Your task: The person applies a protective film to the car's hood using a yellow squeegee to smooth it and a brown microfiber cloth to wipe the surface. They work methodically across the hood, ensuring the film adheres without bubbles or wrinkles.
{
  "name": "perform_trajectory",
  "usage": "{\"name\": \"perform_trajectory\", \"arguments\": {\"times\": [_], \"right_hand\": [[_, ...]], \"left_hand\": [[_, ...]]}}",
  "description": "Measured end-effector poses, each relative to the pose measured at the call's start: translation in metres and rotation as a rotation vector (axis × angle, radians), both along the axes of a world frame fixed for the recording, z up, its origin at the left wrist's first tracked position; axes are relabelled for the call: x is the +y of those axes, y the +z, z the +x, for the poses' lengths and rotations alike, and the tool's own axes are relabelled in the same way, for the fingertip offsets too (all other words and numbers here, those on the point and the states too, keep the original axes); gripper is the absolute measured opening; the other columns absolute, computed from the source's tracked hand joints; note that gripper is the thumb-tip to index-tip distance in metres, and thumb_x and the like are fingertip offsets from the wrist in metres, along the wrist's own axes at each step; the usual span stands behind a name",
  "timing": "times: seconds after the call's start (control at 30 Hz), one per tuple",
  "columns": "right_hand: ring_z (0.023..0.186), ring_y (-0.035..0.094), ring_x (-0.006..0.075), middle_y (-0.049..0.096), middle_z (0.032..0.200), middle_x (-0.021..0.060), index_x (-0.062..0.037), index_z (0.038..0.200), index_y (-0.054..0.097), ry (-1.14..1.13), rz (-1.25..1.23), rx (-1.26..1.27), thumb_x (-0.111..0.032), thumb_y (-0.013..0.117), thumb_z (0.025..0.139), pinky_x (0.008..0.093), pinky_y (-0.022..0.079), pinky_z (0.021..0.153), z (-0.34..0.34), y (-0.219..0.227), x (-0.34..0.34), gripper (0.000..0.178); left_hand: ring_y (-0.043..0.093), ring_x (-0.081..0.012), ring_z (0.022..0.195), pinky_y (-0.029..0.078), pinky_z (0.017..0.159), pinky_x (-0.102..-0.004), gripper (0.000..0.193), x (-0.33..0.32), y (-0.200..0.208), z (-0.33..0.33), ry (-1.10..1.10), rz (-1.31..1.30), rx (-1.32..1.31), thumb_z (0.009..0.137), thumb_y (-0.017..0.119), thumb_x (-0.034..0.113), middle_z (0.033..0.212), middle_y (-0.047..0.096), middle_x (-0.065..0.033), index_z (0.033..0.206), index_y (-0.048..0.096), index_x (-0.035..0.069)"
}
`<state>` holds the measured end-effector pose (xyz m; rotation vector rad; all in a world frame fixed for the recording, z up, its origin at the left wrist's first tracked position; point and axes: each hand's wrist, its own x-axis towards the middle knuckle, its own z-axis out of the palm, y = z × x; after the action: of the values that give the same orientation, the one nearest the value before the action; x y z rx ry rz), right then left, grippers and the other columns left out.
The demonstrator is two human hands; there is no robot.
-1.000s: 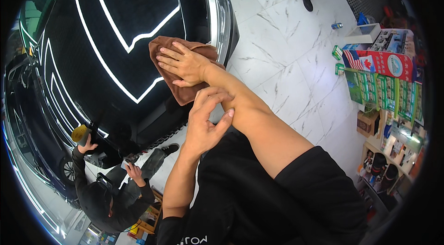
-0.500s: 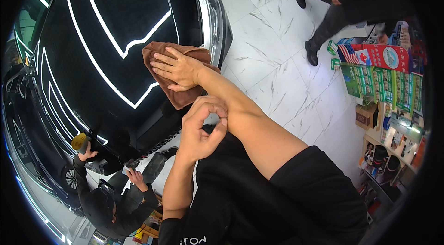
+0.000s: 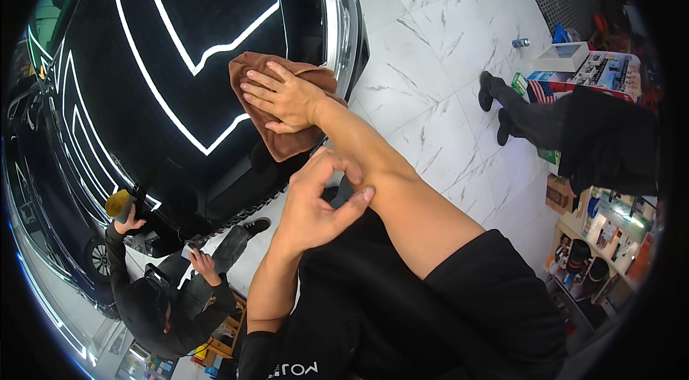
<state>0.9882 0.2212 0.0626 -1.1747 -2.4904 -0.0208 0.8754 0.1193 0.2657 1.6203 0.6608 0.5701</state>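
My right hand [image 3: 291, 100] lies flat with fingers spread on a brown cloth [image 3: 283, 147]. The cloth rests on the glossy black car hood [image 3: 172, 104], close to the headlight [image 3: 341, 21]. My left hand [image 3: 319, 200] hovers beside my right forearm, its fingers curled and its thumb apart, forming a C. Nothing shows between them; the thumb tip appears to touch the forearm.
At lower left a crouching person [image 3: 161, 301] holds a yellow round pad [image 3: 118, 204] by the car's side. Another person in black [image 3: 610, 136] stands at right, beside a display table [image 3: 603, 78]. Shelves with bottles [image 3: 581, 254] line the lower right. Marble-patterned tiles [image 3: 438, 78] cover the floor.
The view has shifted slightly. My left thumb and fingers have spread further apart. The person at right has walked down the view, in front of the display table. My right hand stays on the cloth.
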Motion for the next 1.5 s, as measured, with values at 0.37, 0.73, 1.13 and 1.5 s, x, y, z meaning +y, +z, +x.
{"name": "perform_trajectory", "arguments": {"times": [0.37, 0.73, 1.13, 1.5], "right_hand": [[0.168, 0.030, 0.0325, 0.049, 0.174, 0.0068, -0.0128, 0.156, 0.065, 0.007, 0.020, 0.002, -0.061, 0.065, 0.097, 0.0653, 0.019, 0.135, 0.001, 0.003, 0.001, 0.076], [0.169, 0.028, 0.0305, 0.050, 0.173, 0.0059, -0.0130, 0.155, 0.066, 0.007, 0.010, -0.040, -0.061, 0.064, 0.097, 0.0657, 0.017, 0.135, -0.001, 0.008, 0.000, 0.075], [0.166, 0.033, 0.0360, 0.050, 0.172, 0.0139, -0.0074, 0.161, 0.057, 0.060, -0.006, -0.008, -0.057, 0.069, 0.093, 0.0654, 0.021, 0.134, -0.004, 0.014, 0.002, 0.085], [0.164, 0.034, 0.0403, 0.047, 0.172, 0.0153, -0.0027, 0.160, 0.054, 0.042, 0.025, 0.009, -0.046, 0.070, 0.093, 0.0639, 0.024, 0.133, 0.016, 0.015, 0.006, 0.082]], "left_hand": [[0.065, -0.0316, 0.123, 0.051, 0.112, -0.0414, 0.054, 0.012, -0.002, 0.008, 0.013, -0.007, 0.088, 0.081, 0.094, 0.019, 0.130, 0.068, -0.0144, 0.125, 0.070, -0.002], [0.069, -0.0311, 0.114, 0.054, 0.104, -0.0392, 0.033, 0.012, 0.006, 0.015, 0.122, 0.154, 0.115, 0.095, 0.081, 0.019, 0.123, 0.070, -0.0161, 0.118, 0.070, -0.003], [0.071, -0.0395, 0.102, 0.058, 0.091, -0.0504, 0.043, 0.007, -0.015, 0.022, 0.303, 0.425, 0.210, 0.100, 0.078, 0.036, 0.109, 0.072, -0.0204, 0.109, 0.070, -0.005], [0.067, -0.0405, 0.109, 0.056, 0.089, -0.0508, 0.043, -0.007, -0.015, 0.050, 0.337, 0.281, 0.176, 0.099, 0.075, 0.039, 0.113, 0.067, -0.0201, 0.110, 0.069, -0.002]]}}
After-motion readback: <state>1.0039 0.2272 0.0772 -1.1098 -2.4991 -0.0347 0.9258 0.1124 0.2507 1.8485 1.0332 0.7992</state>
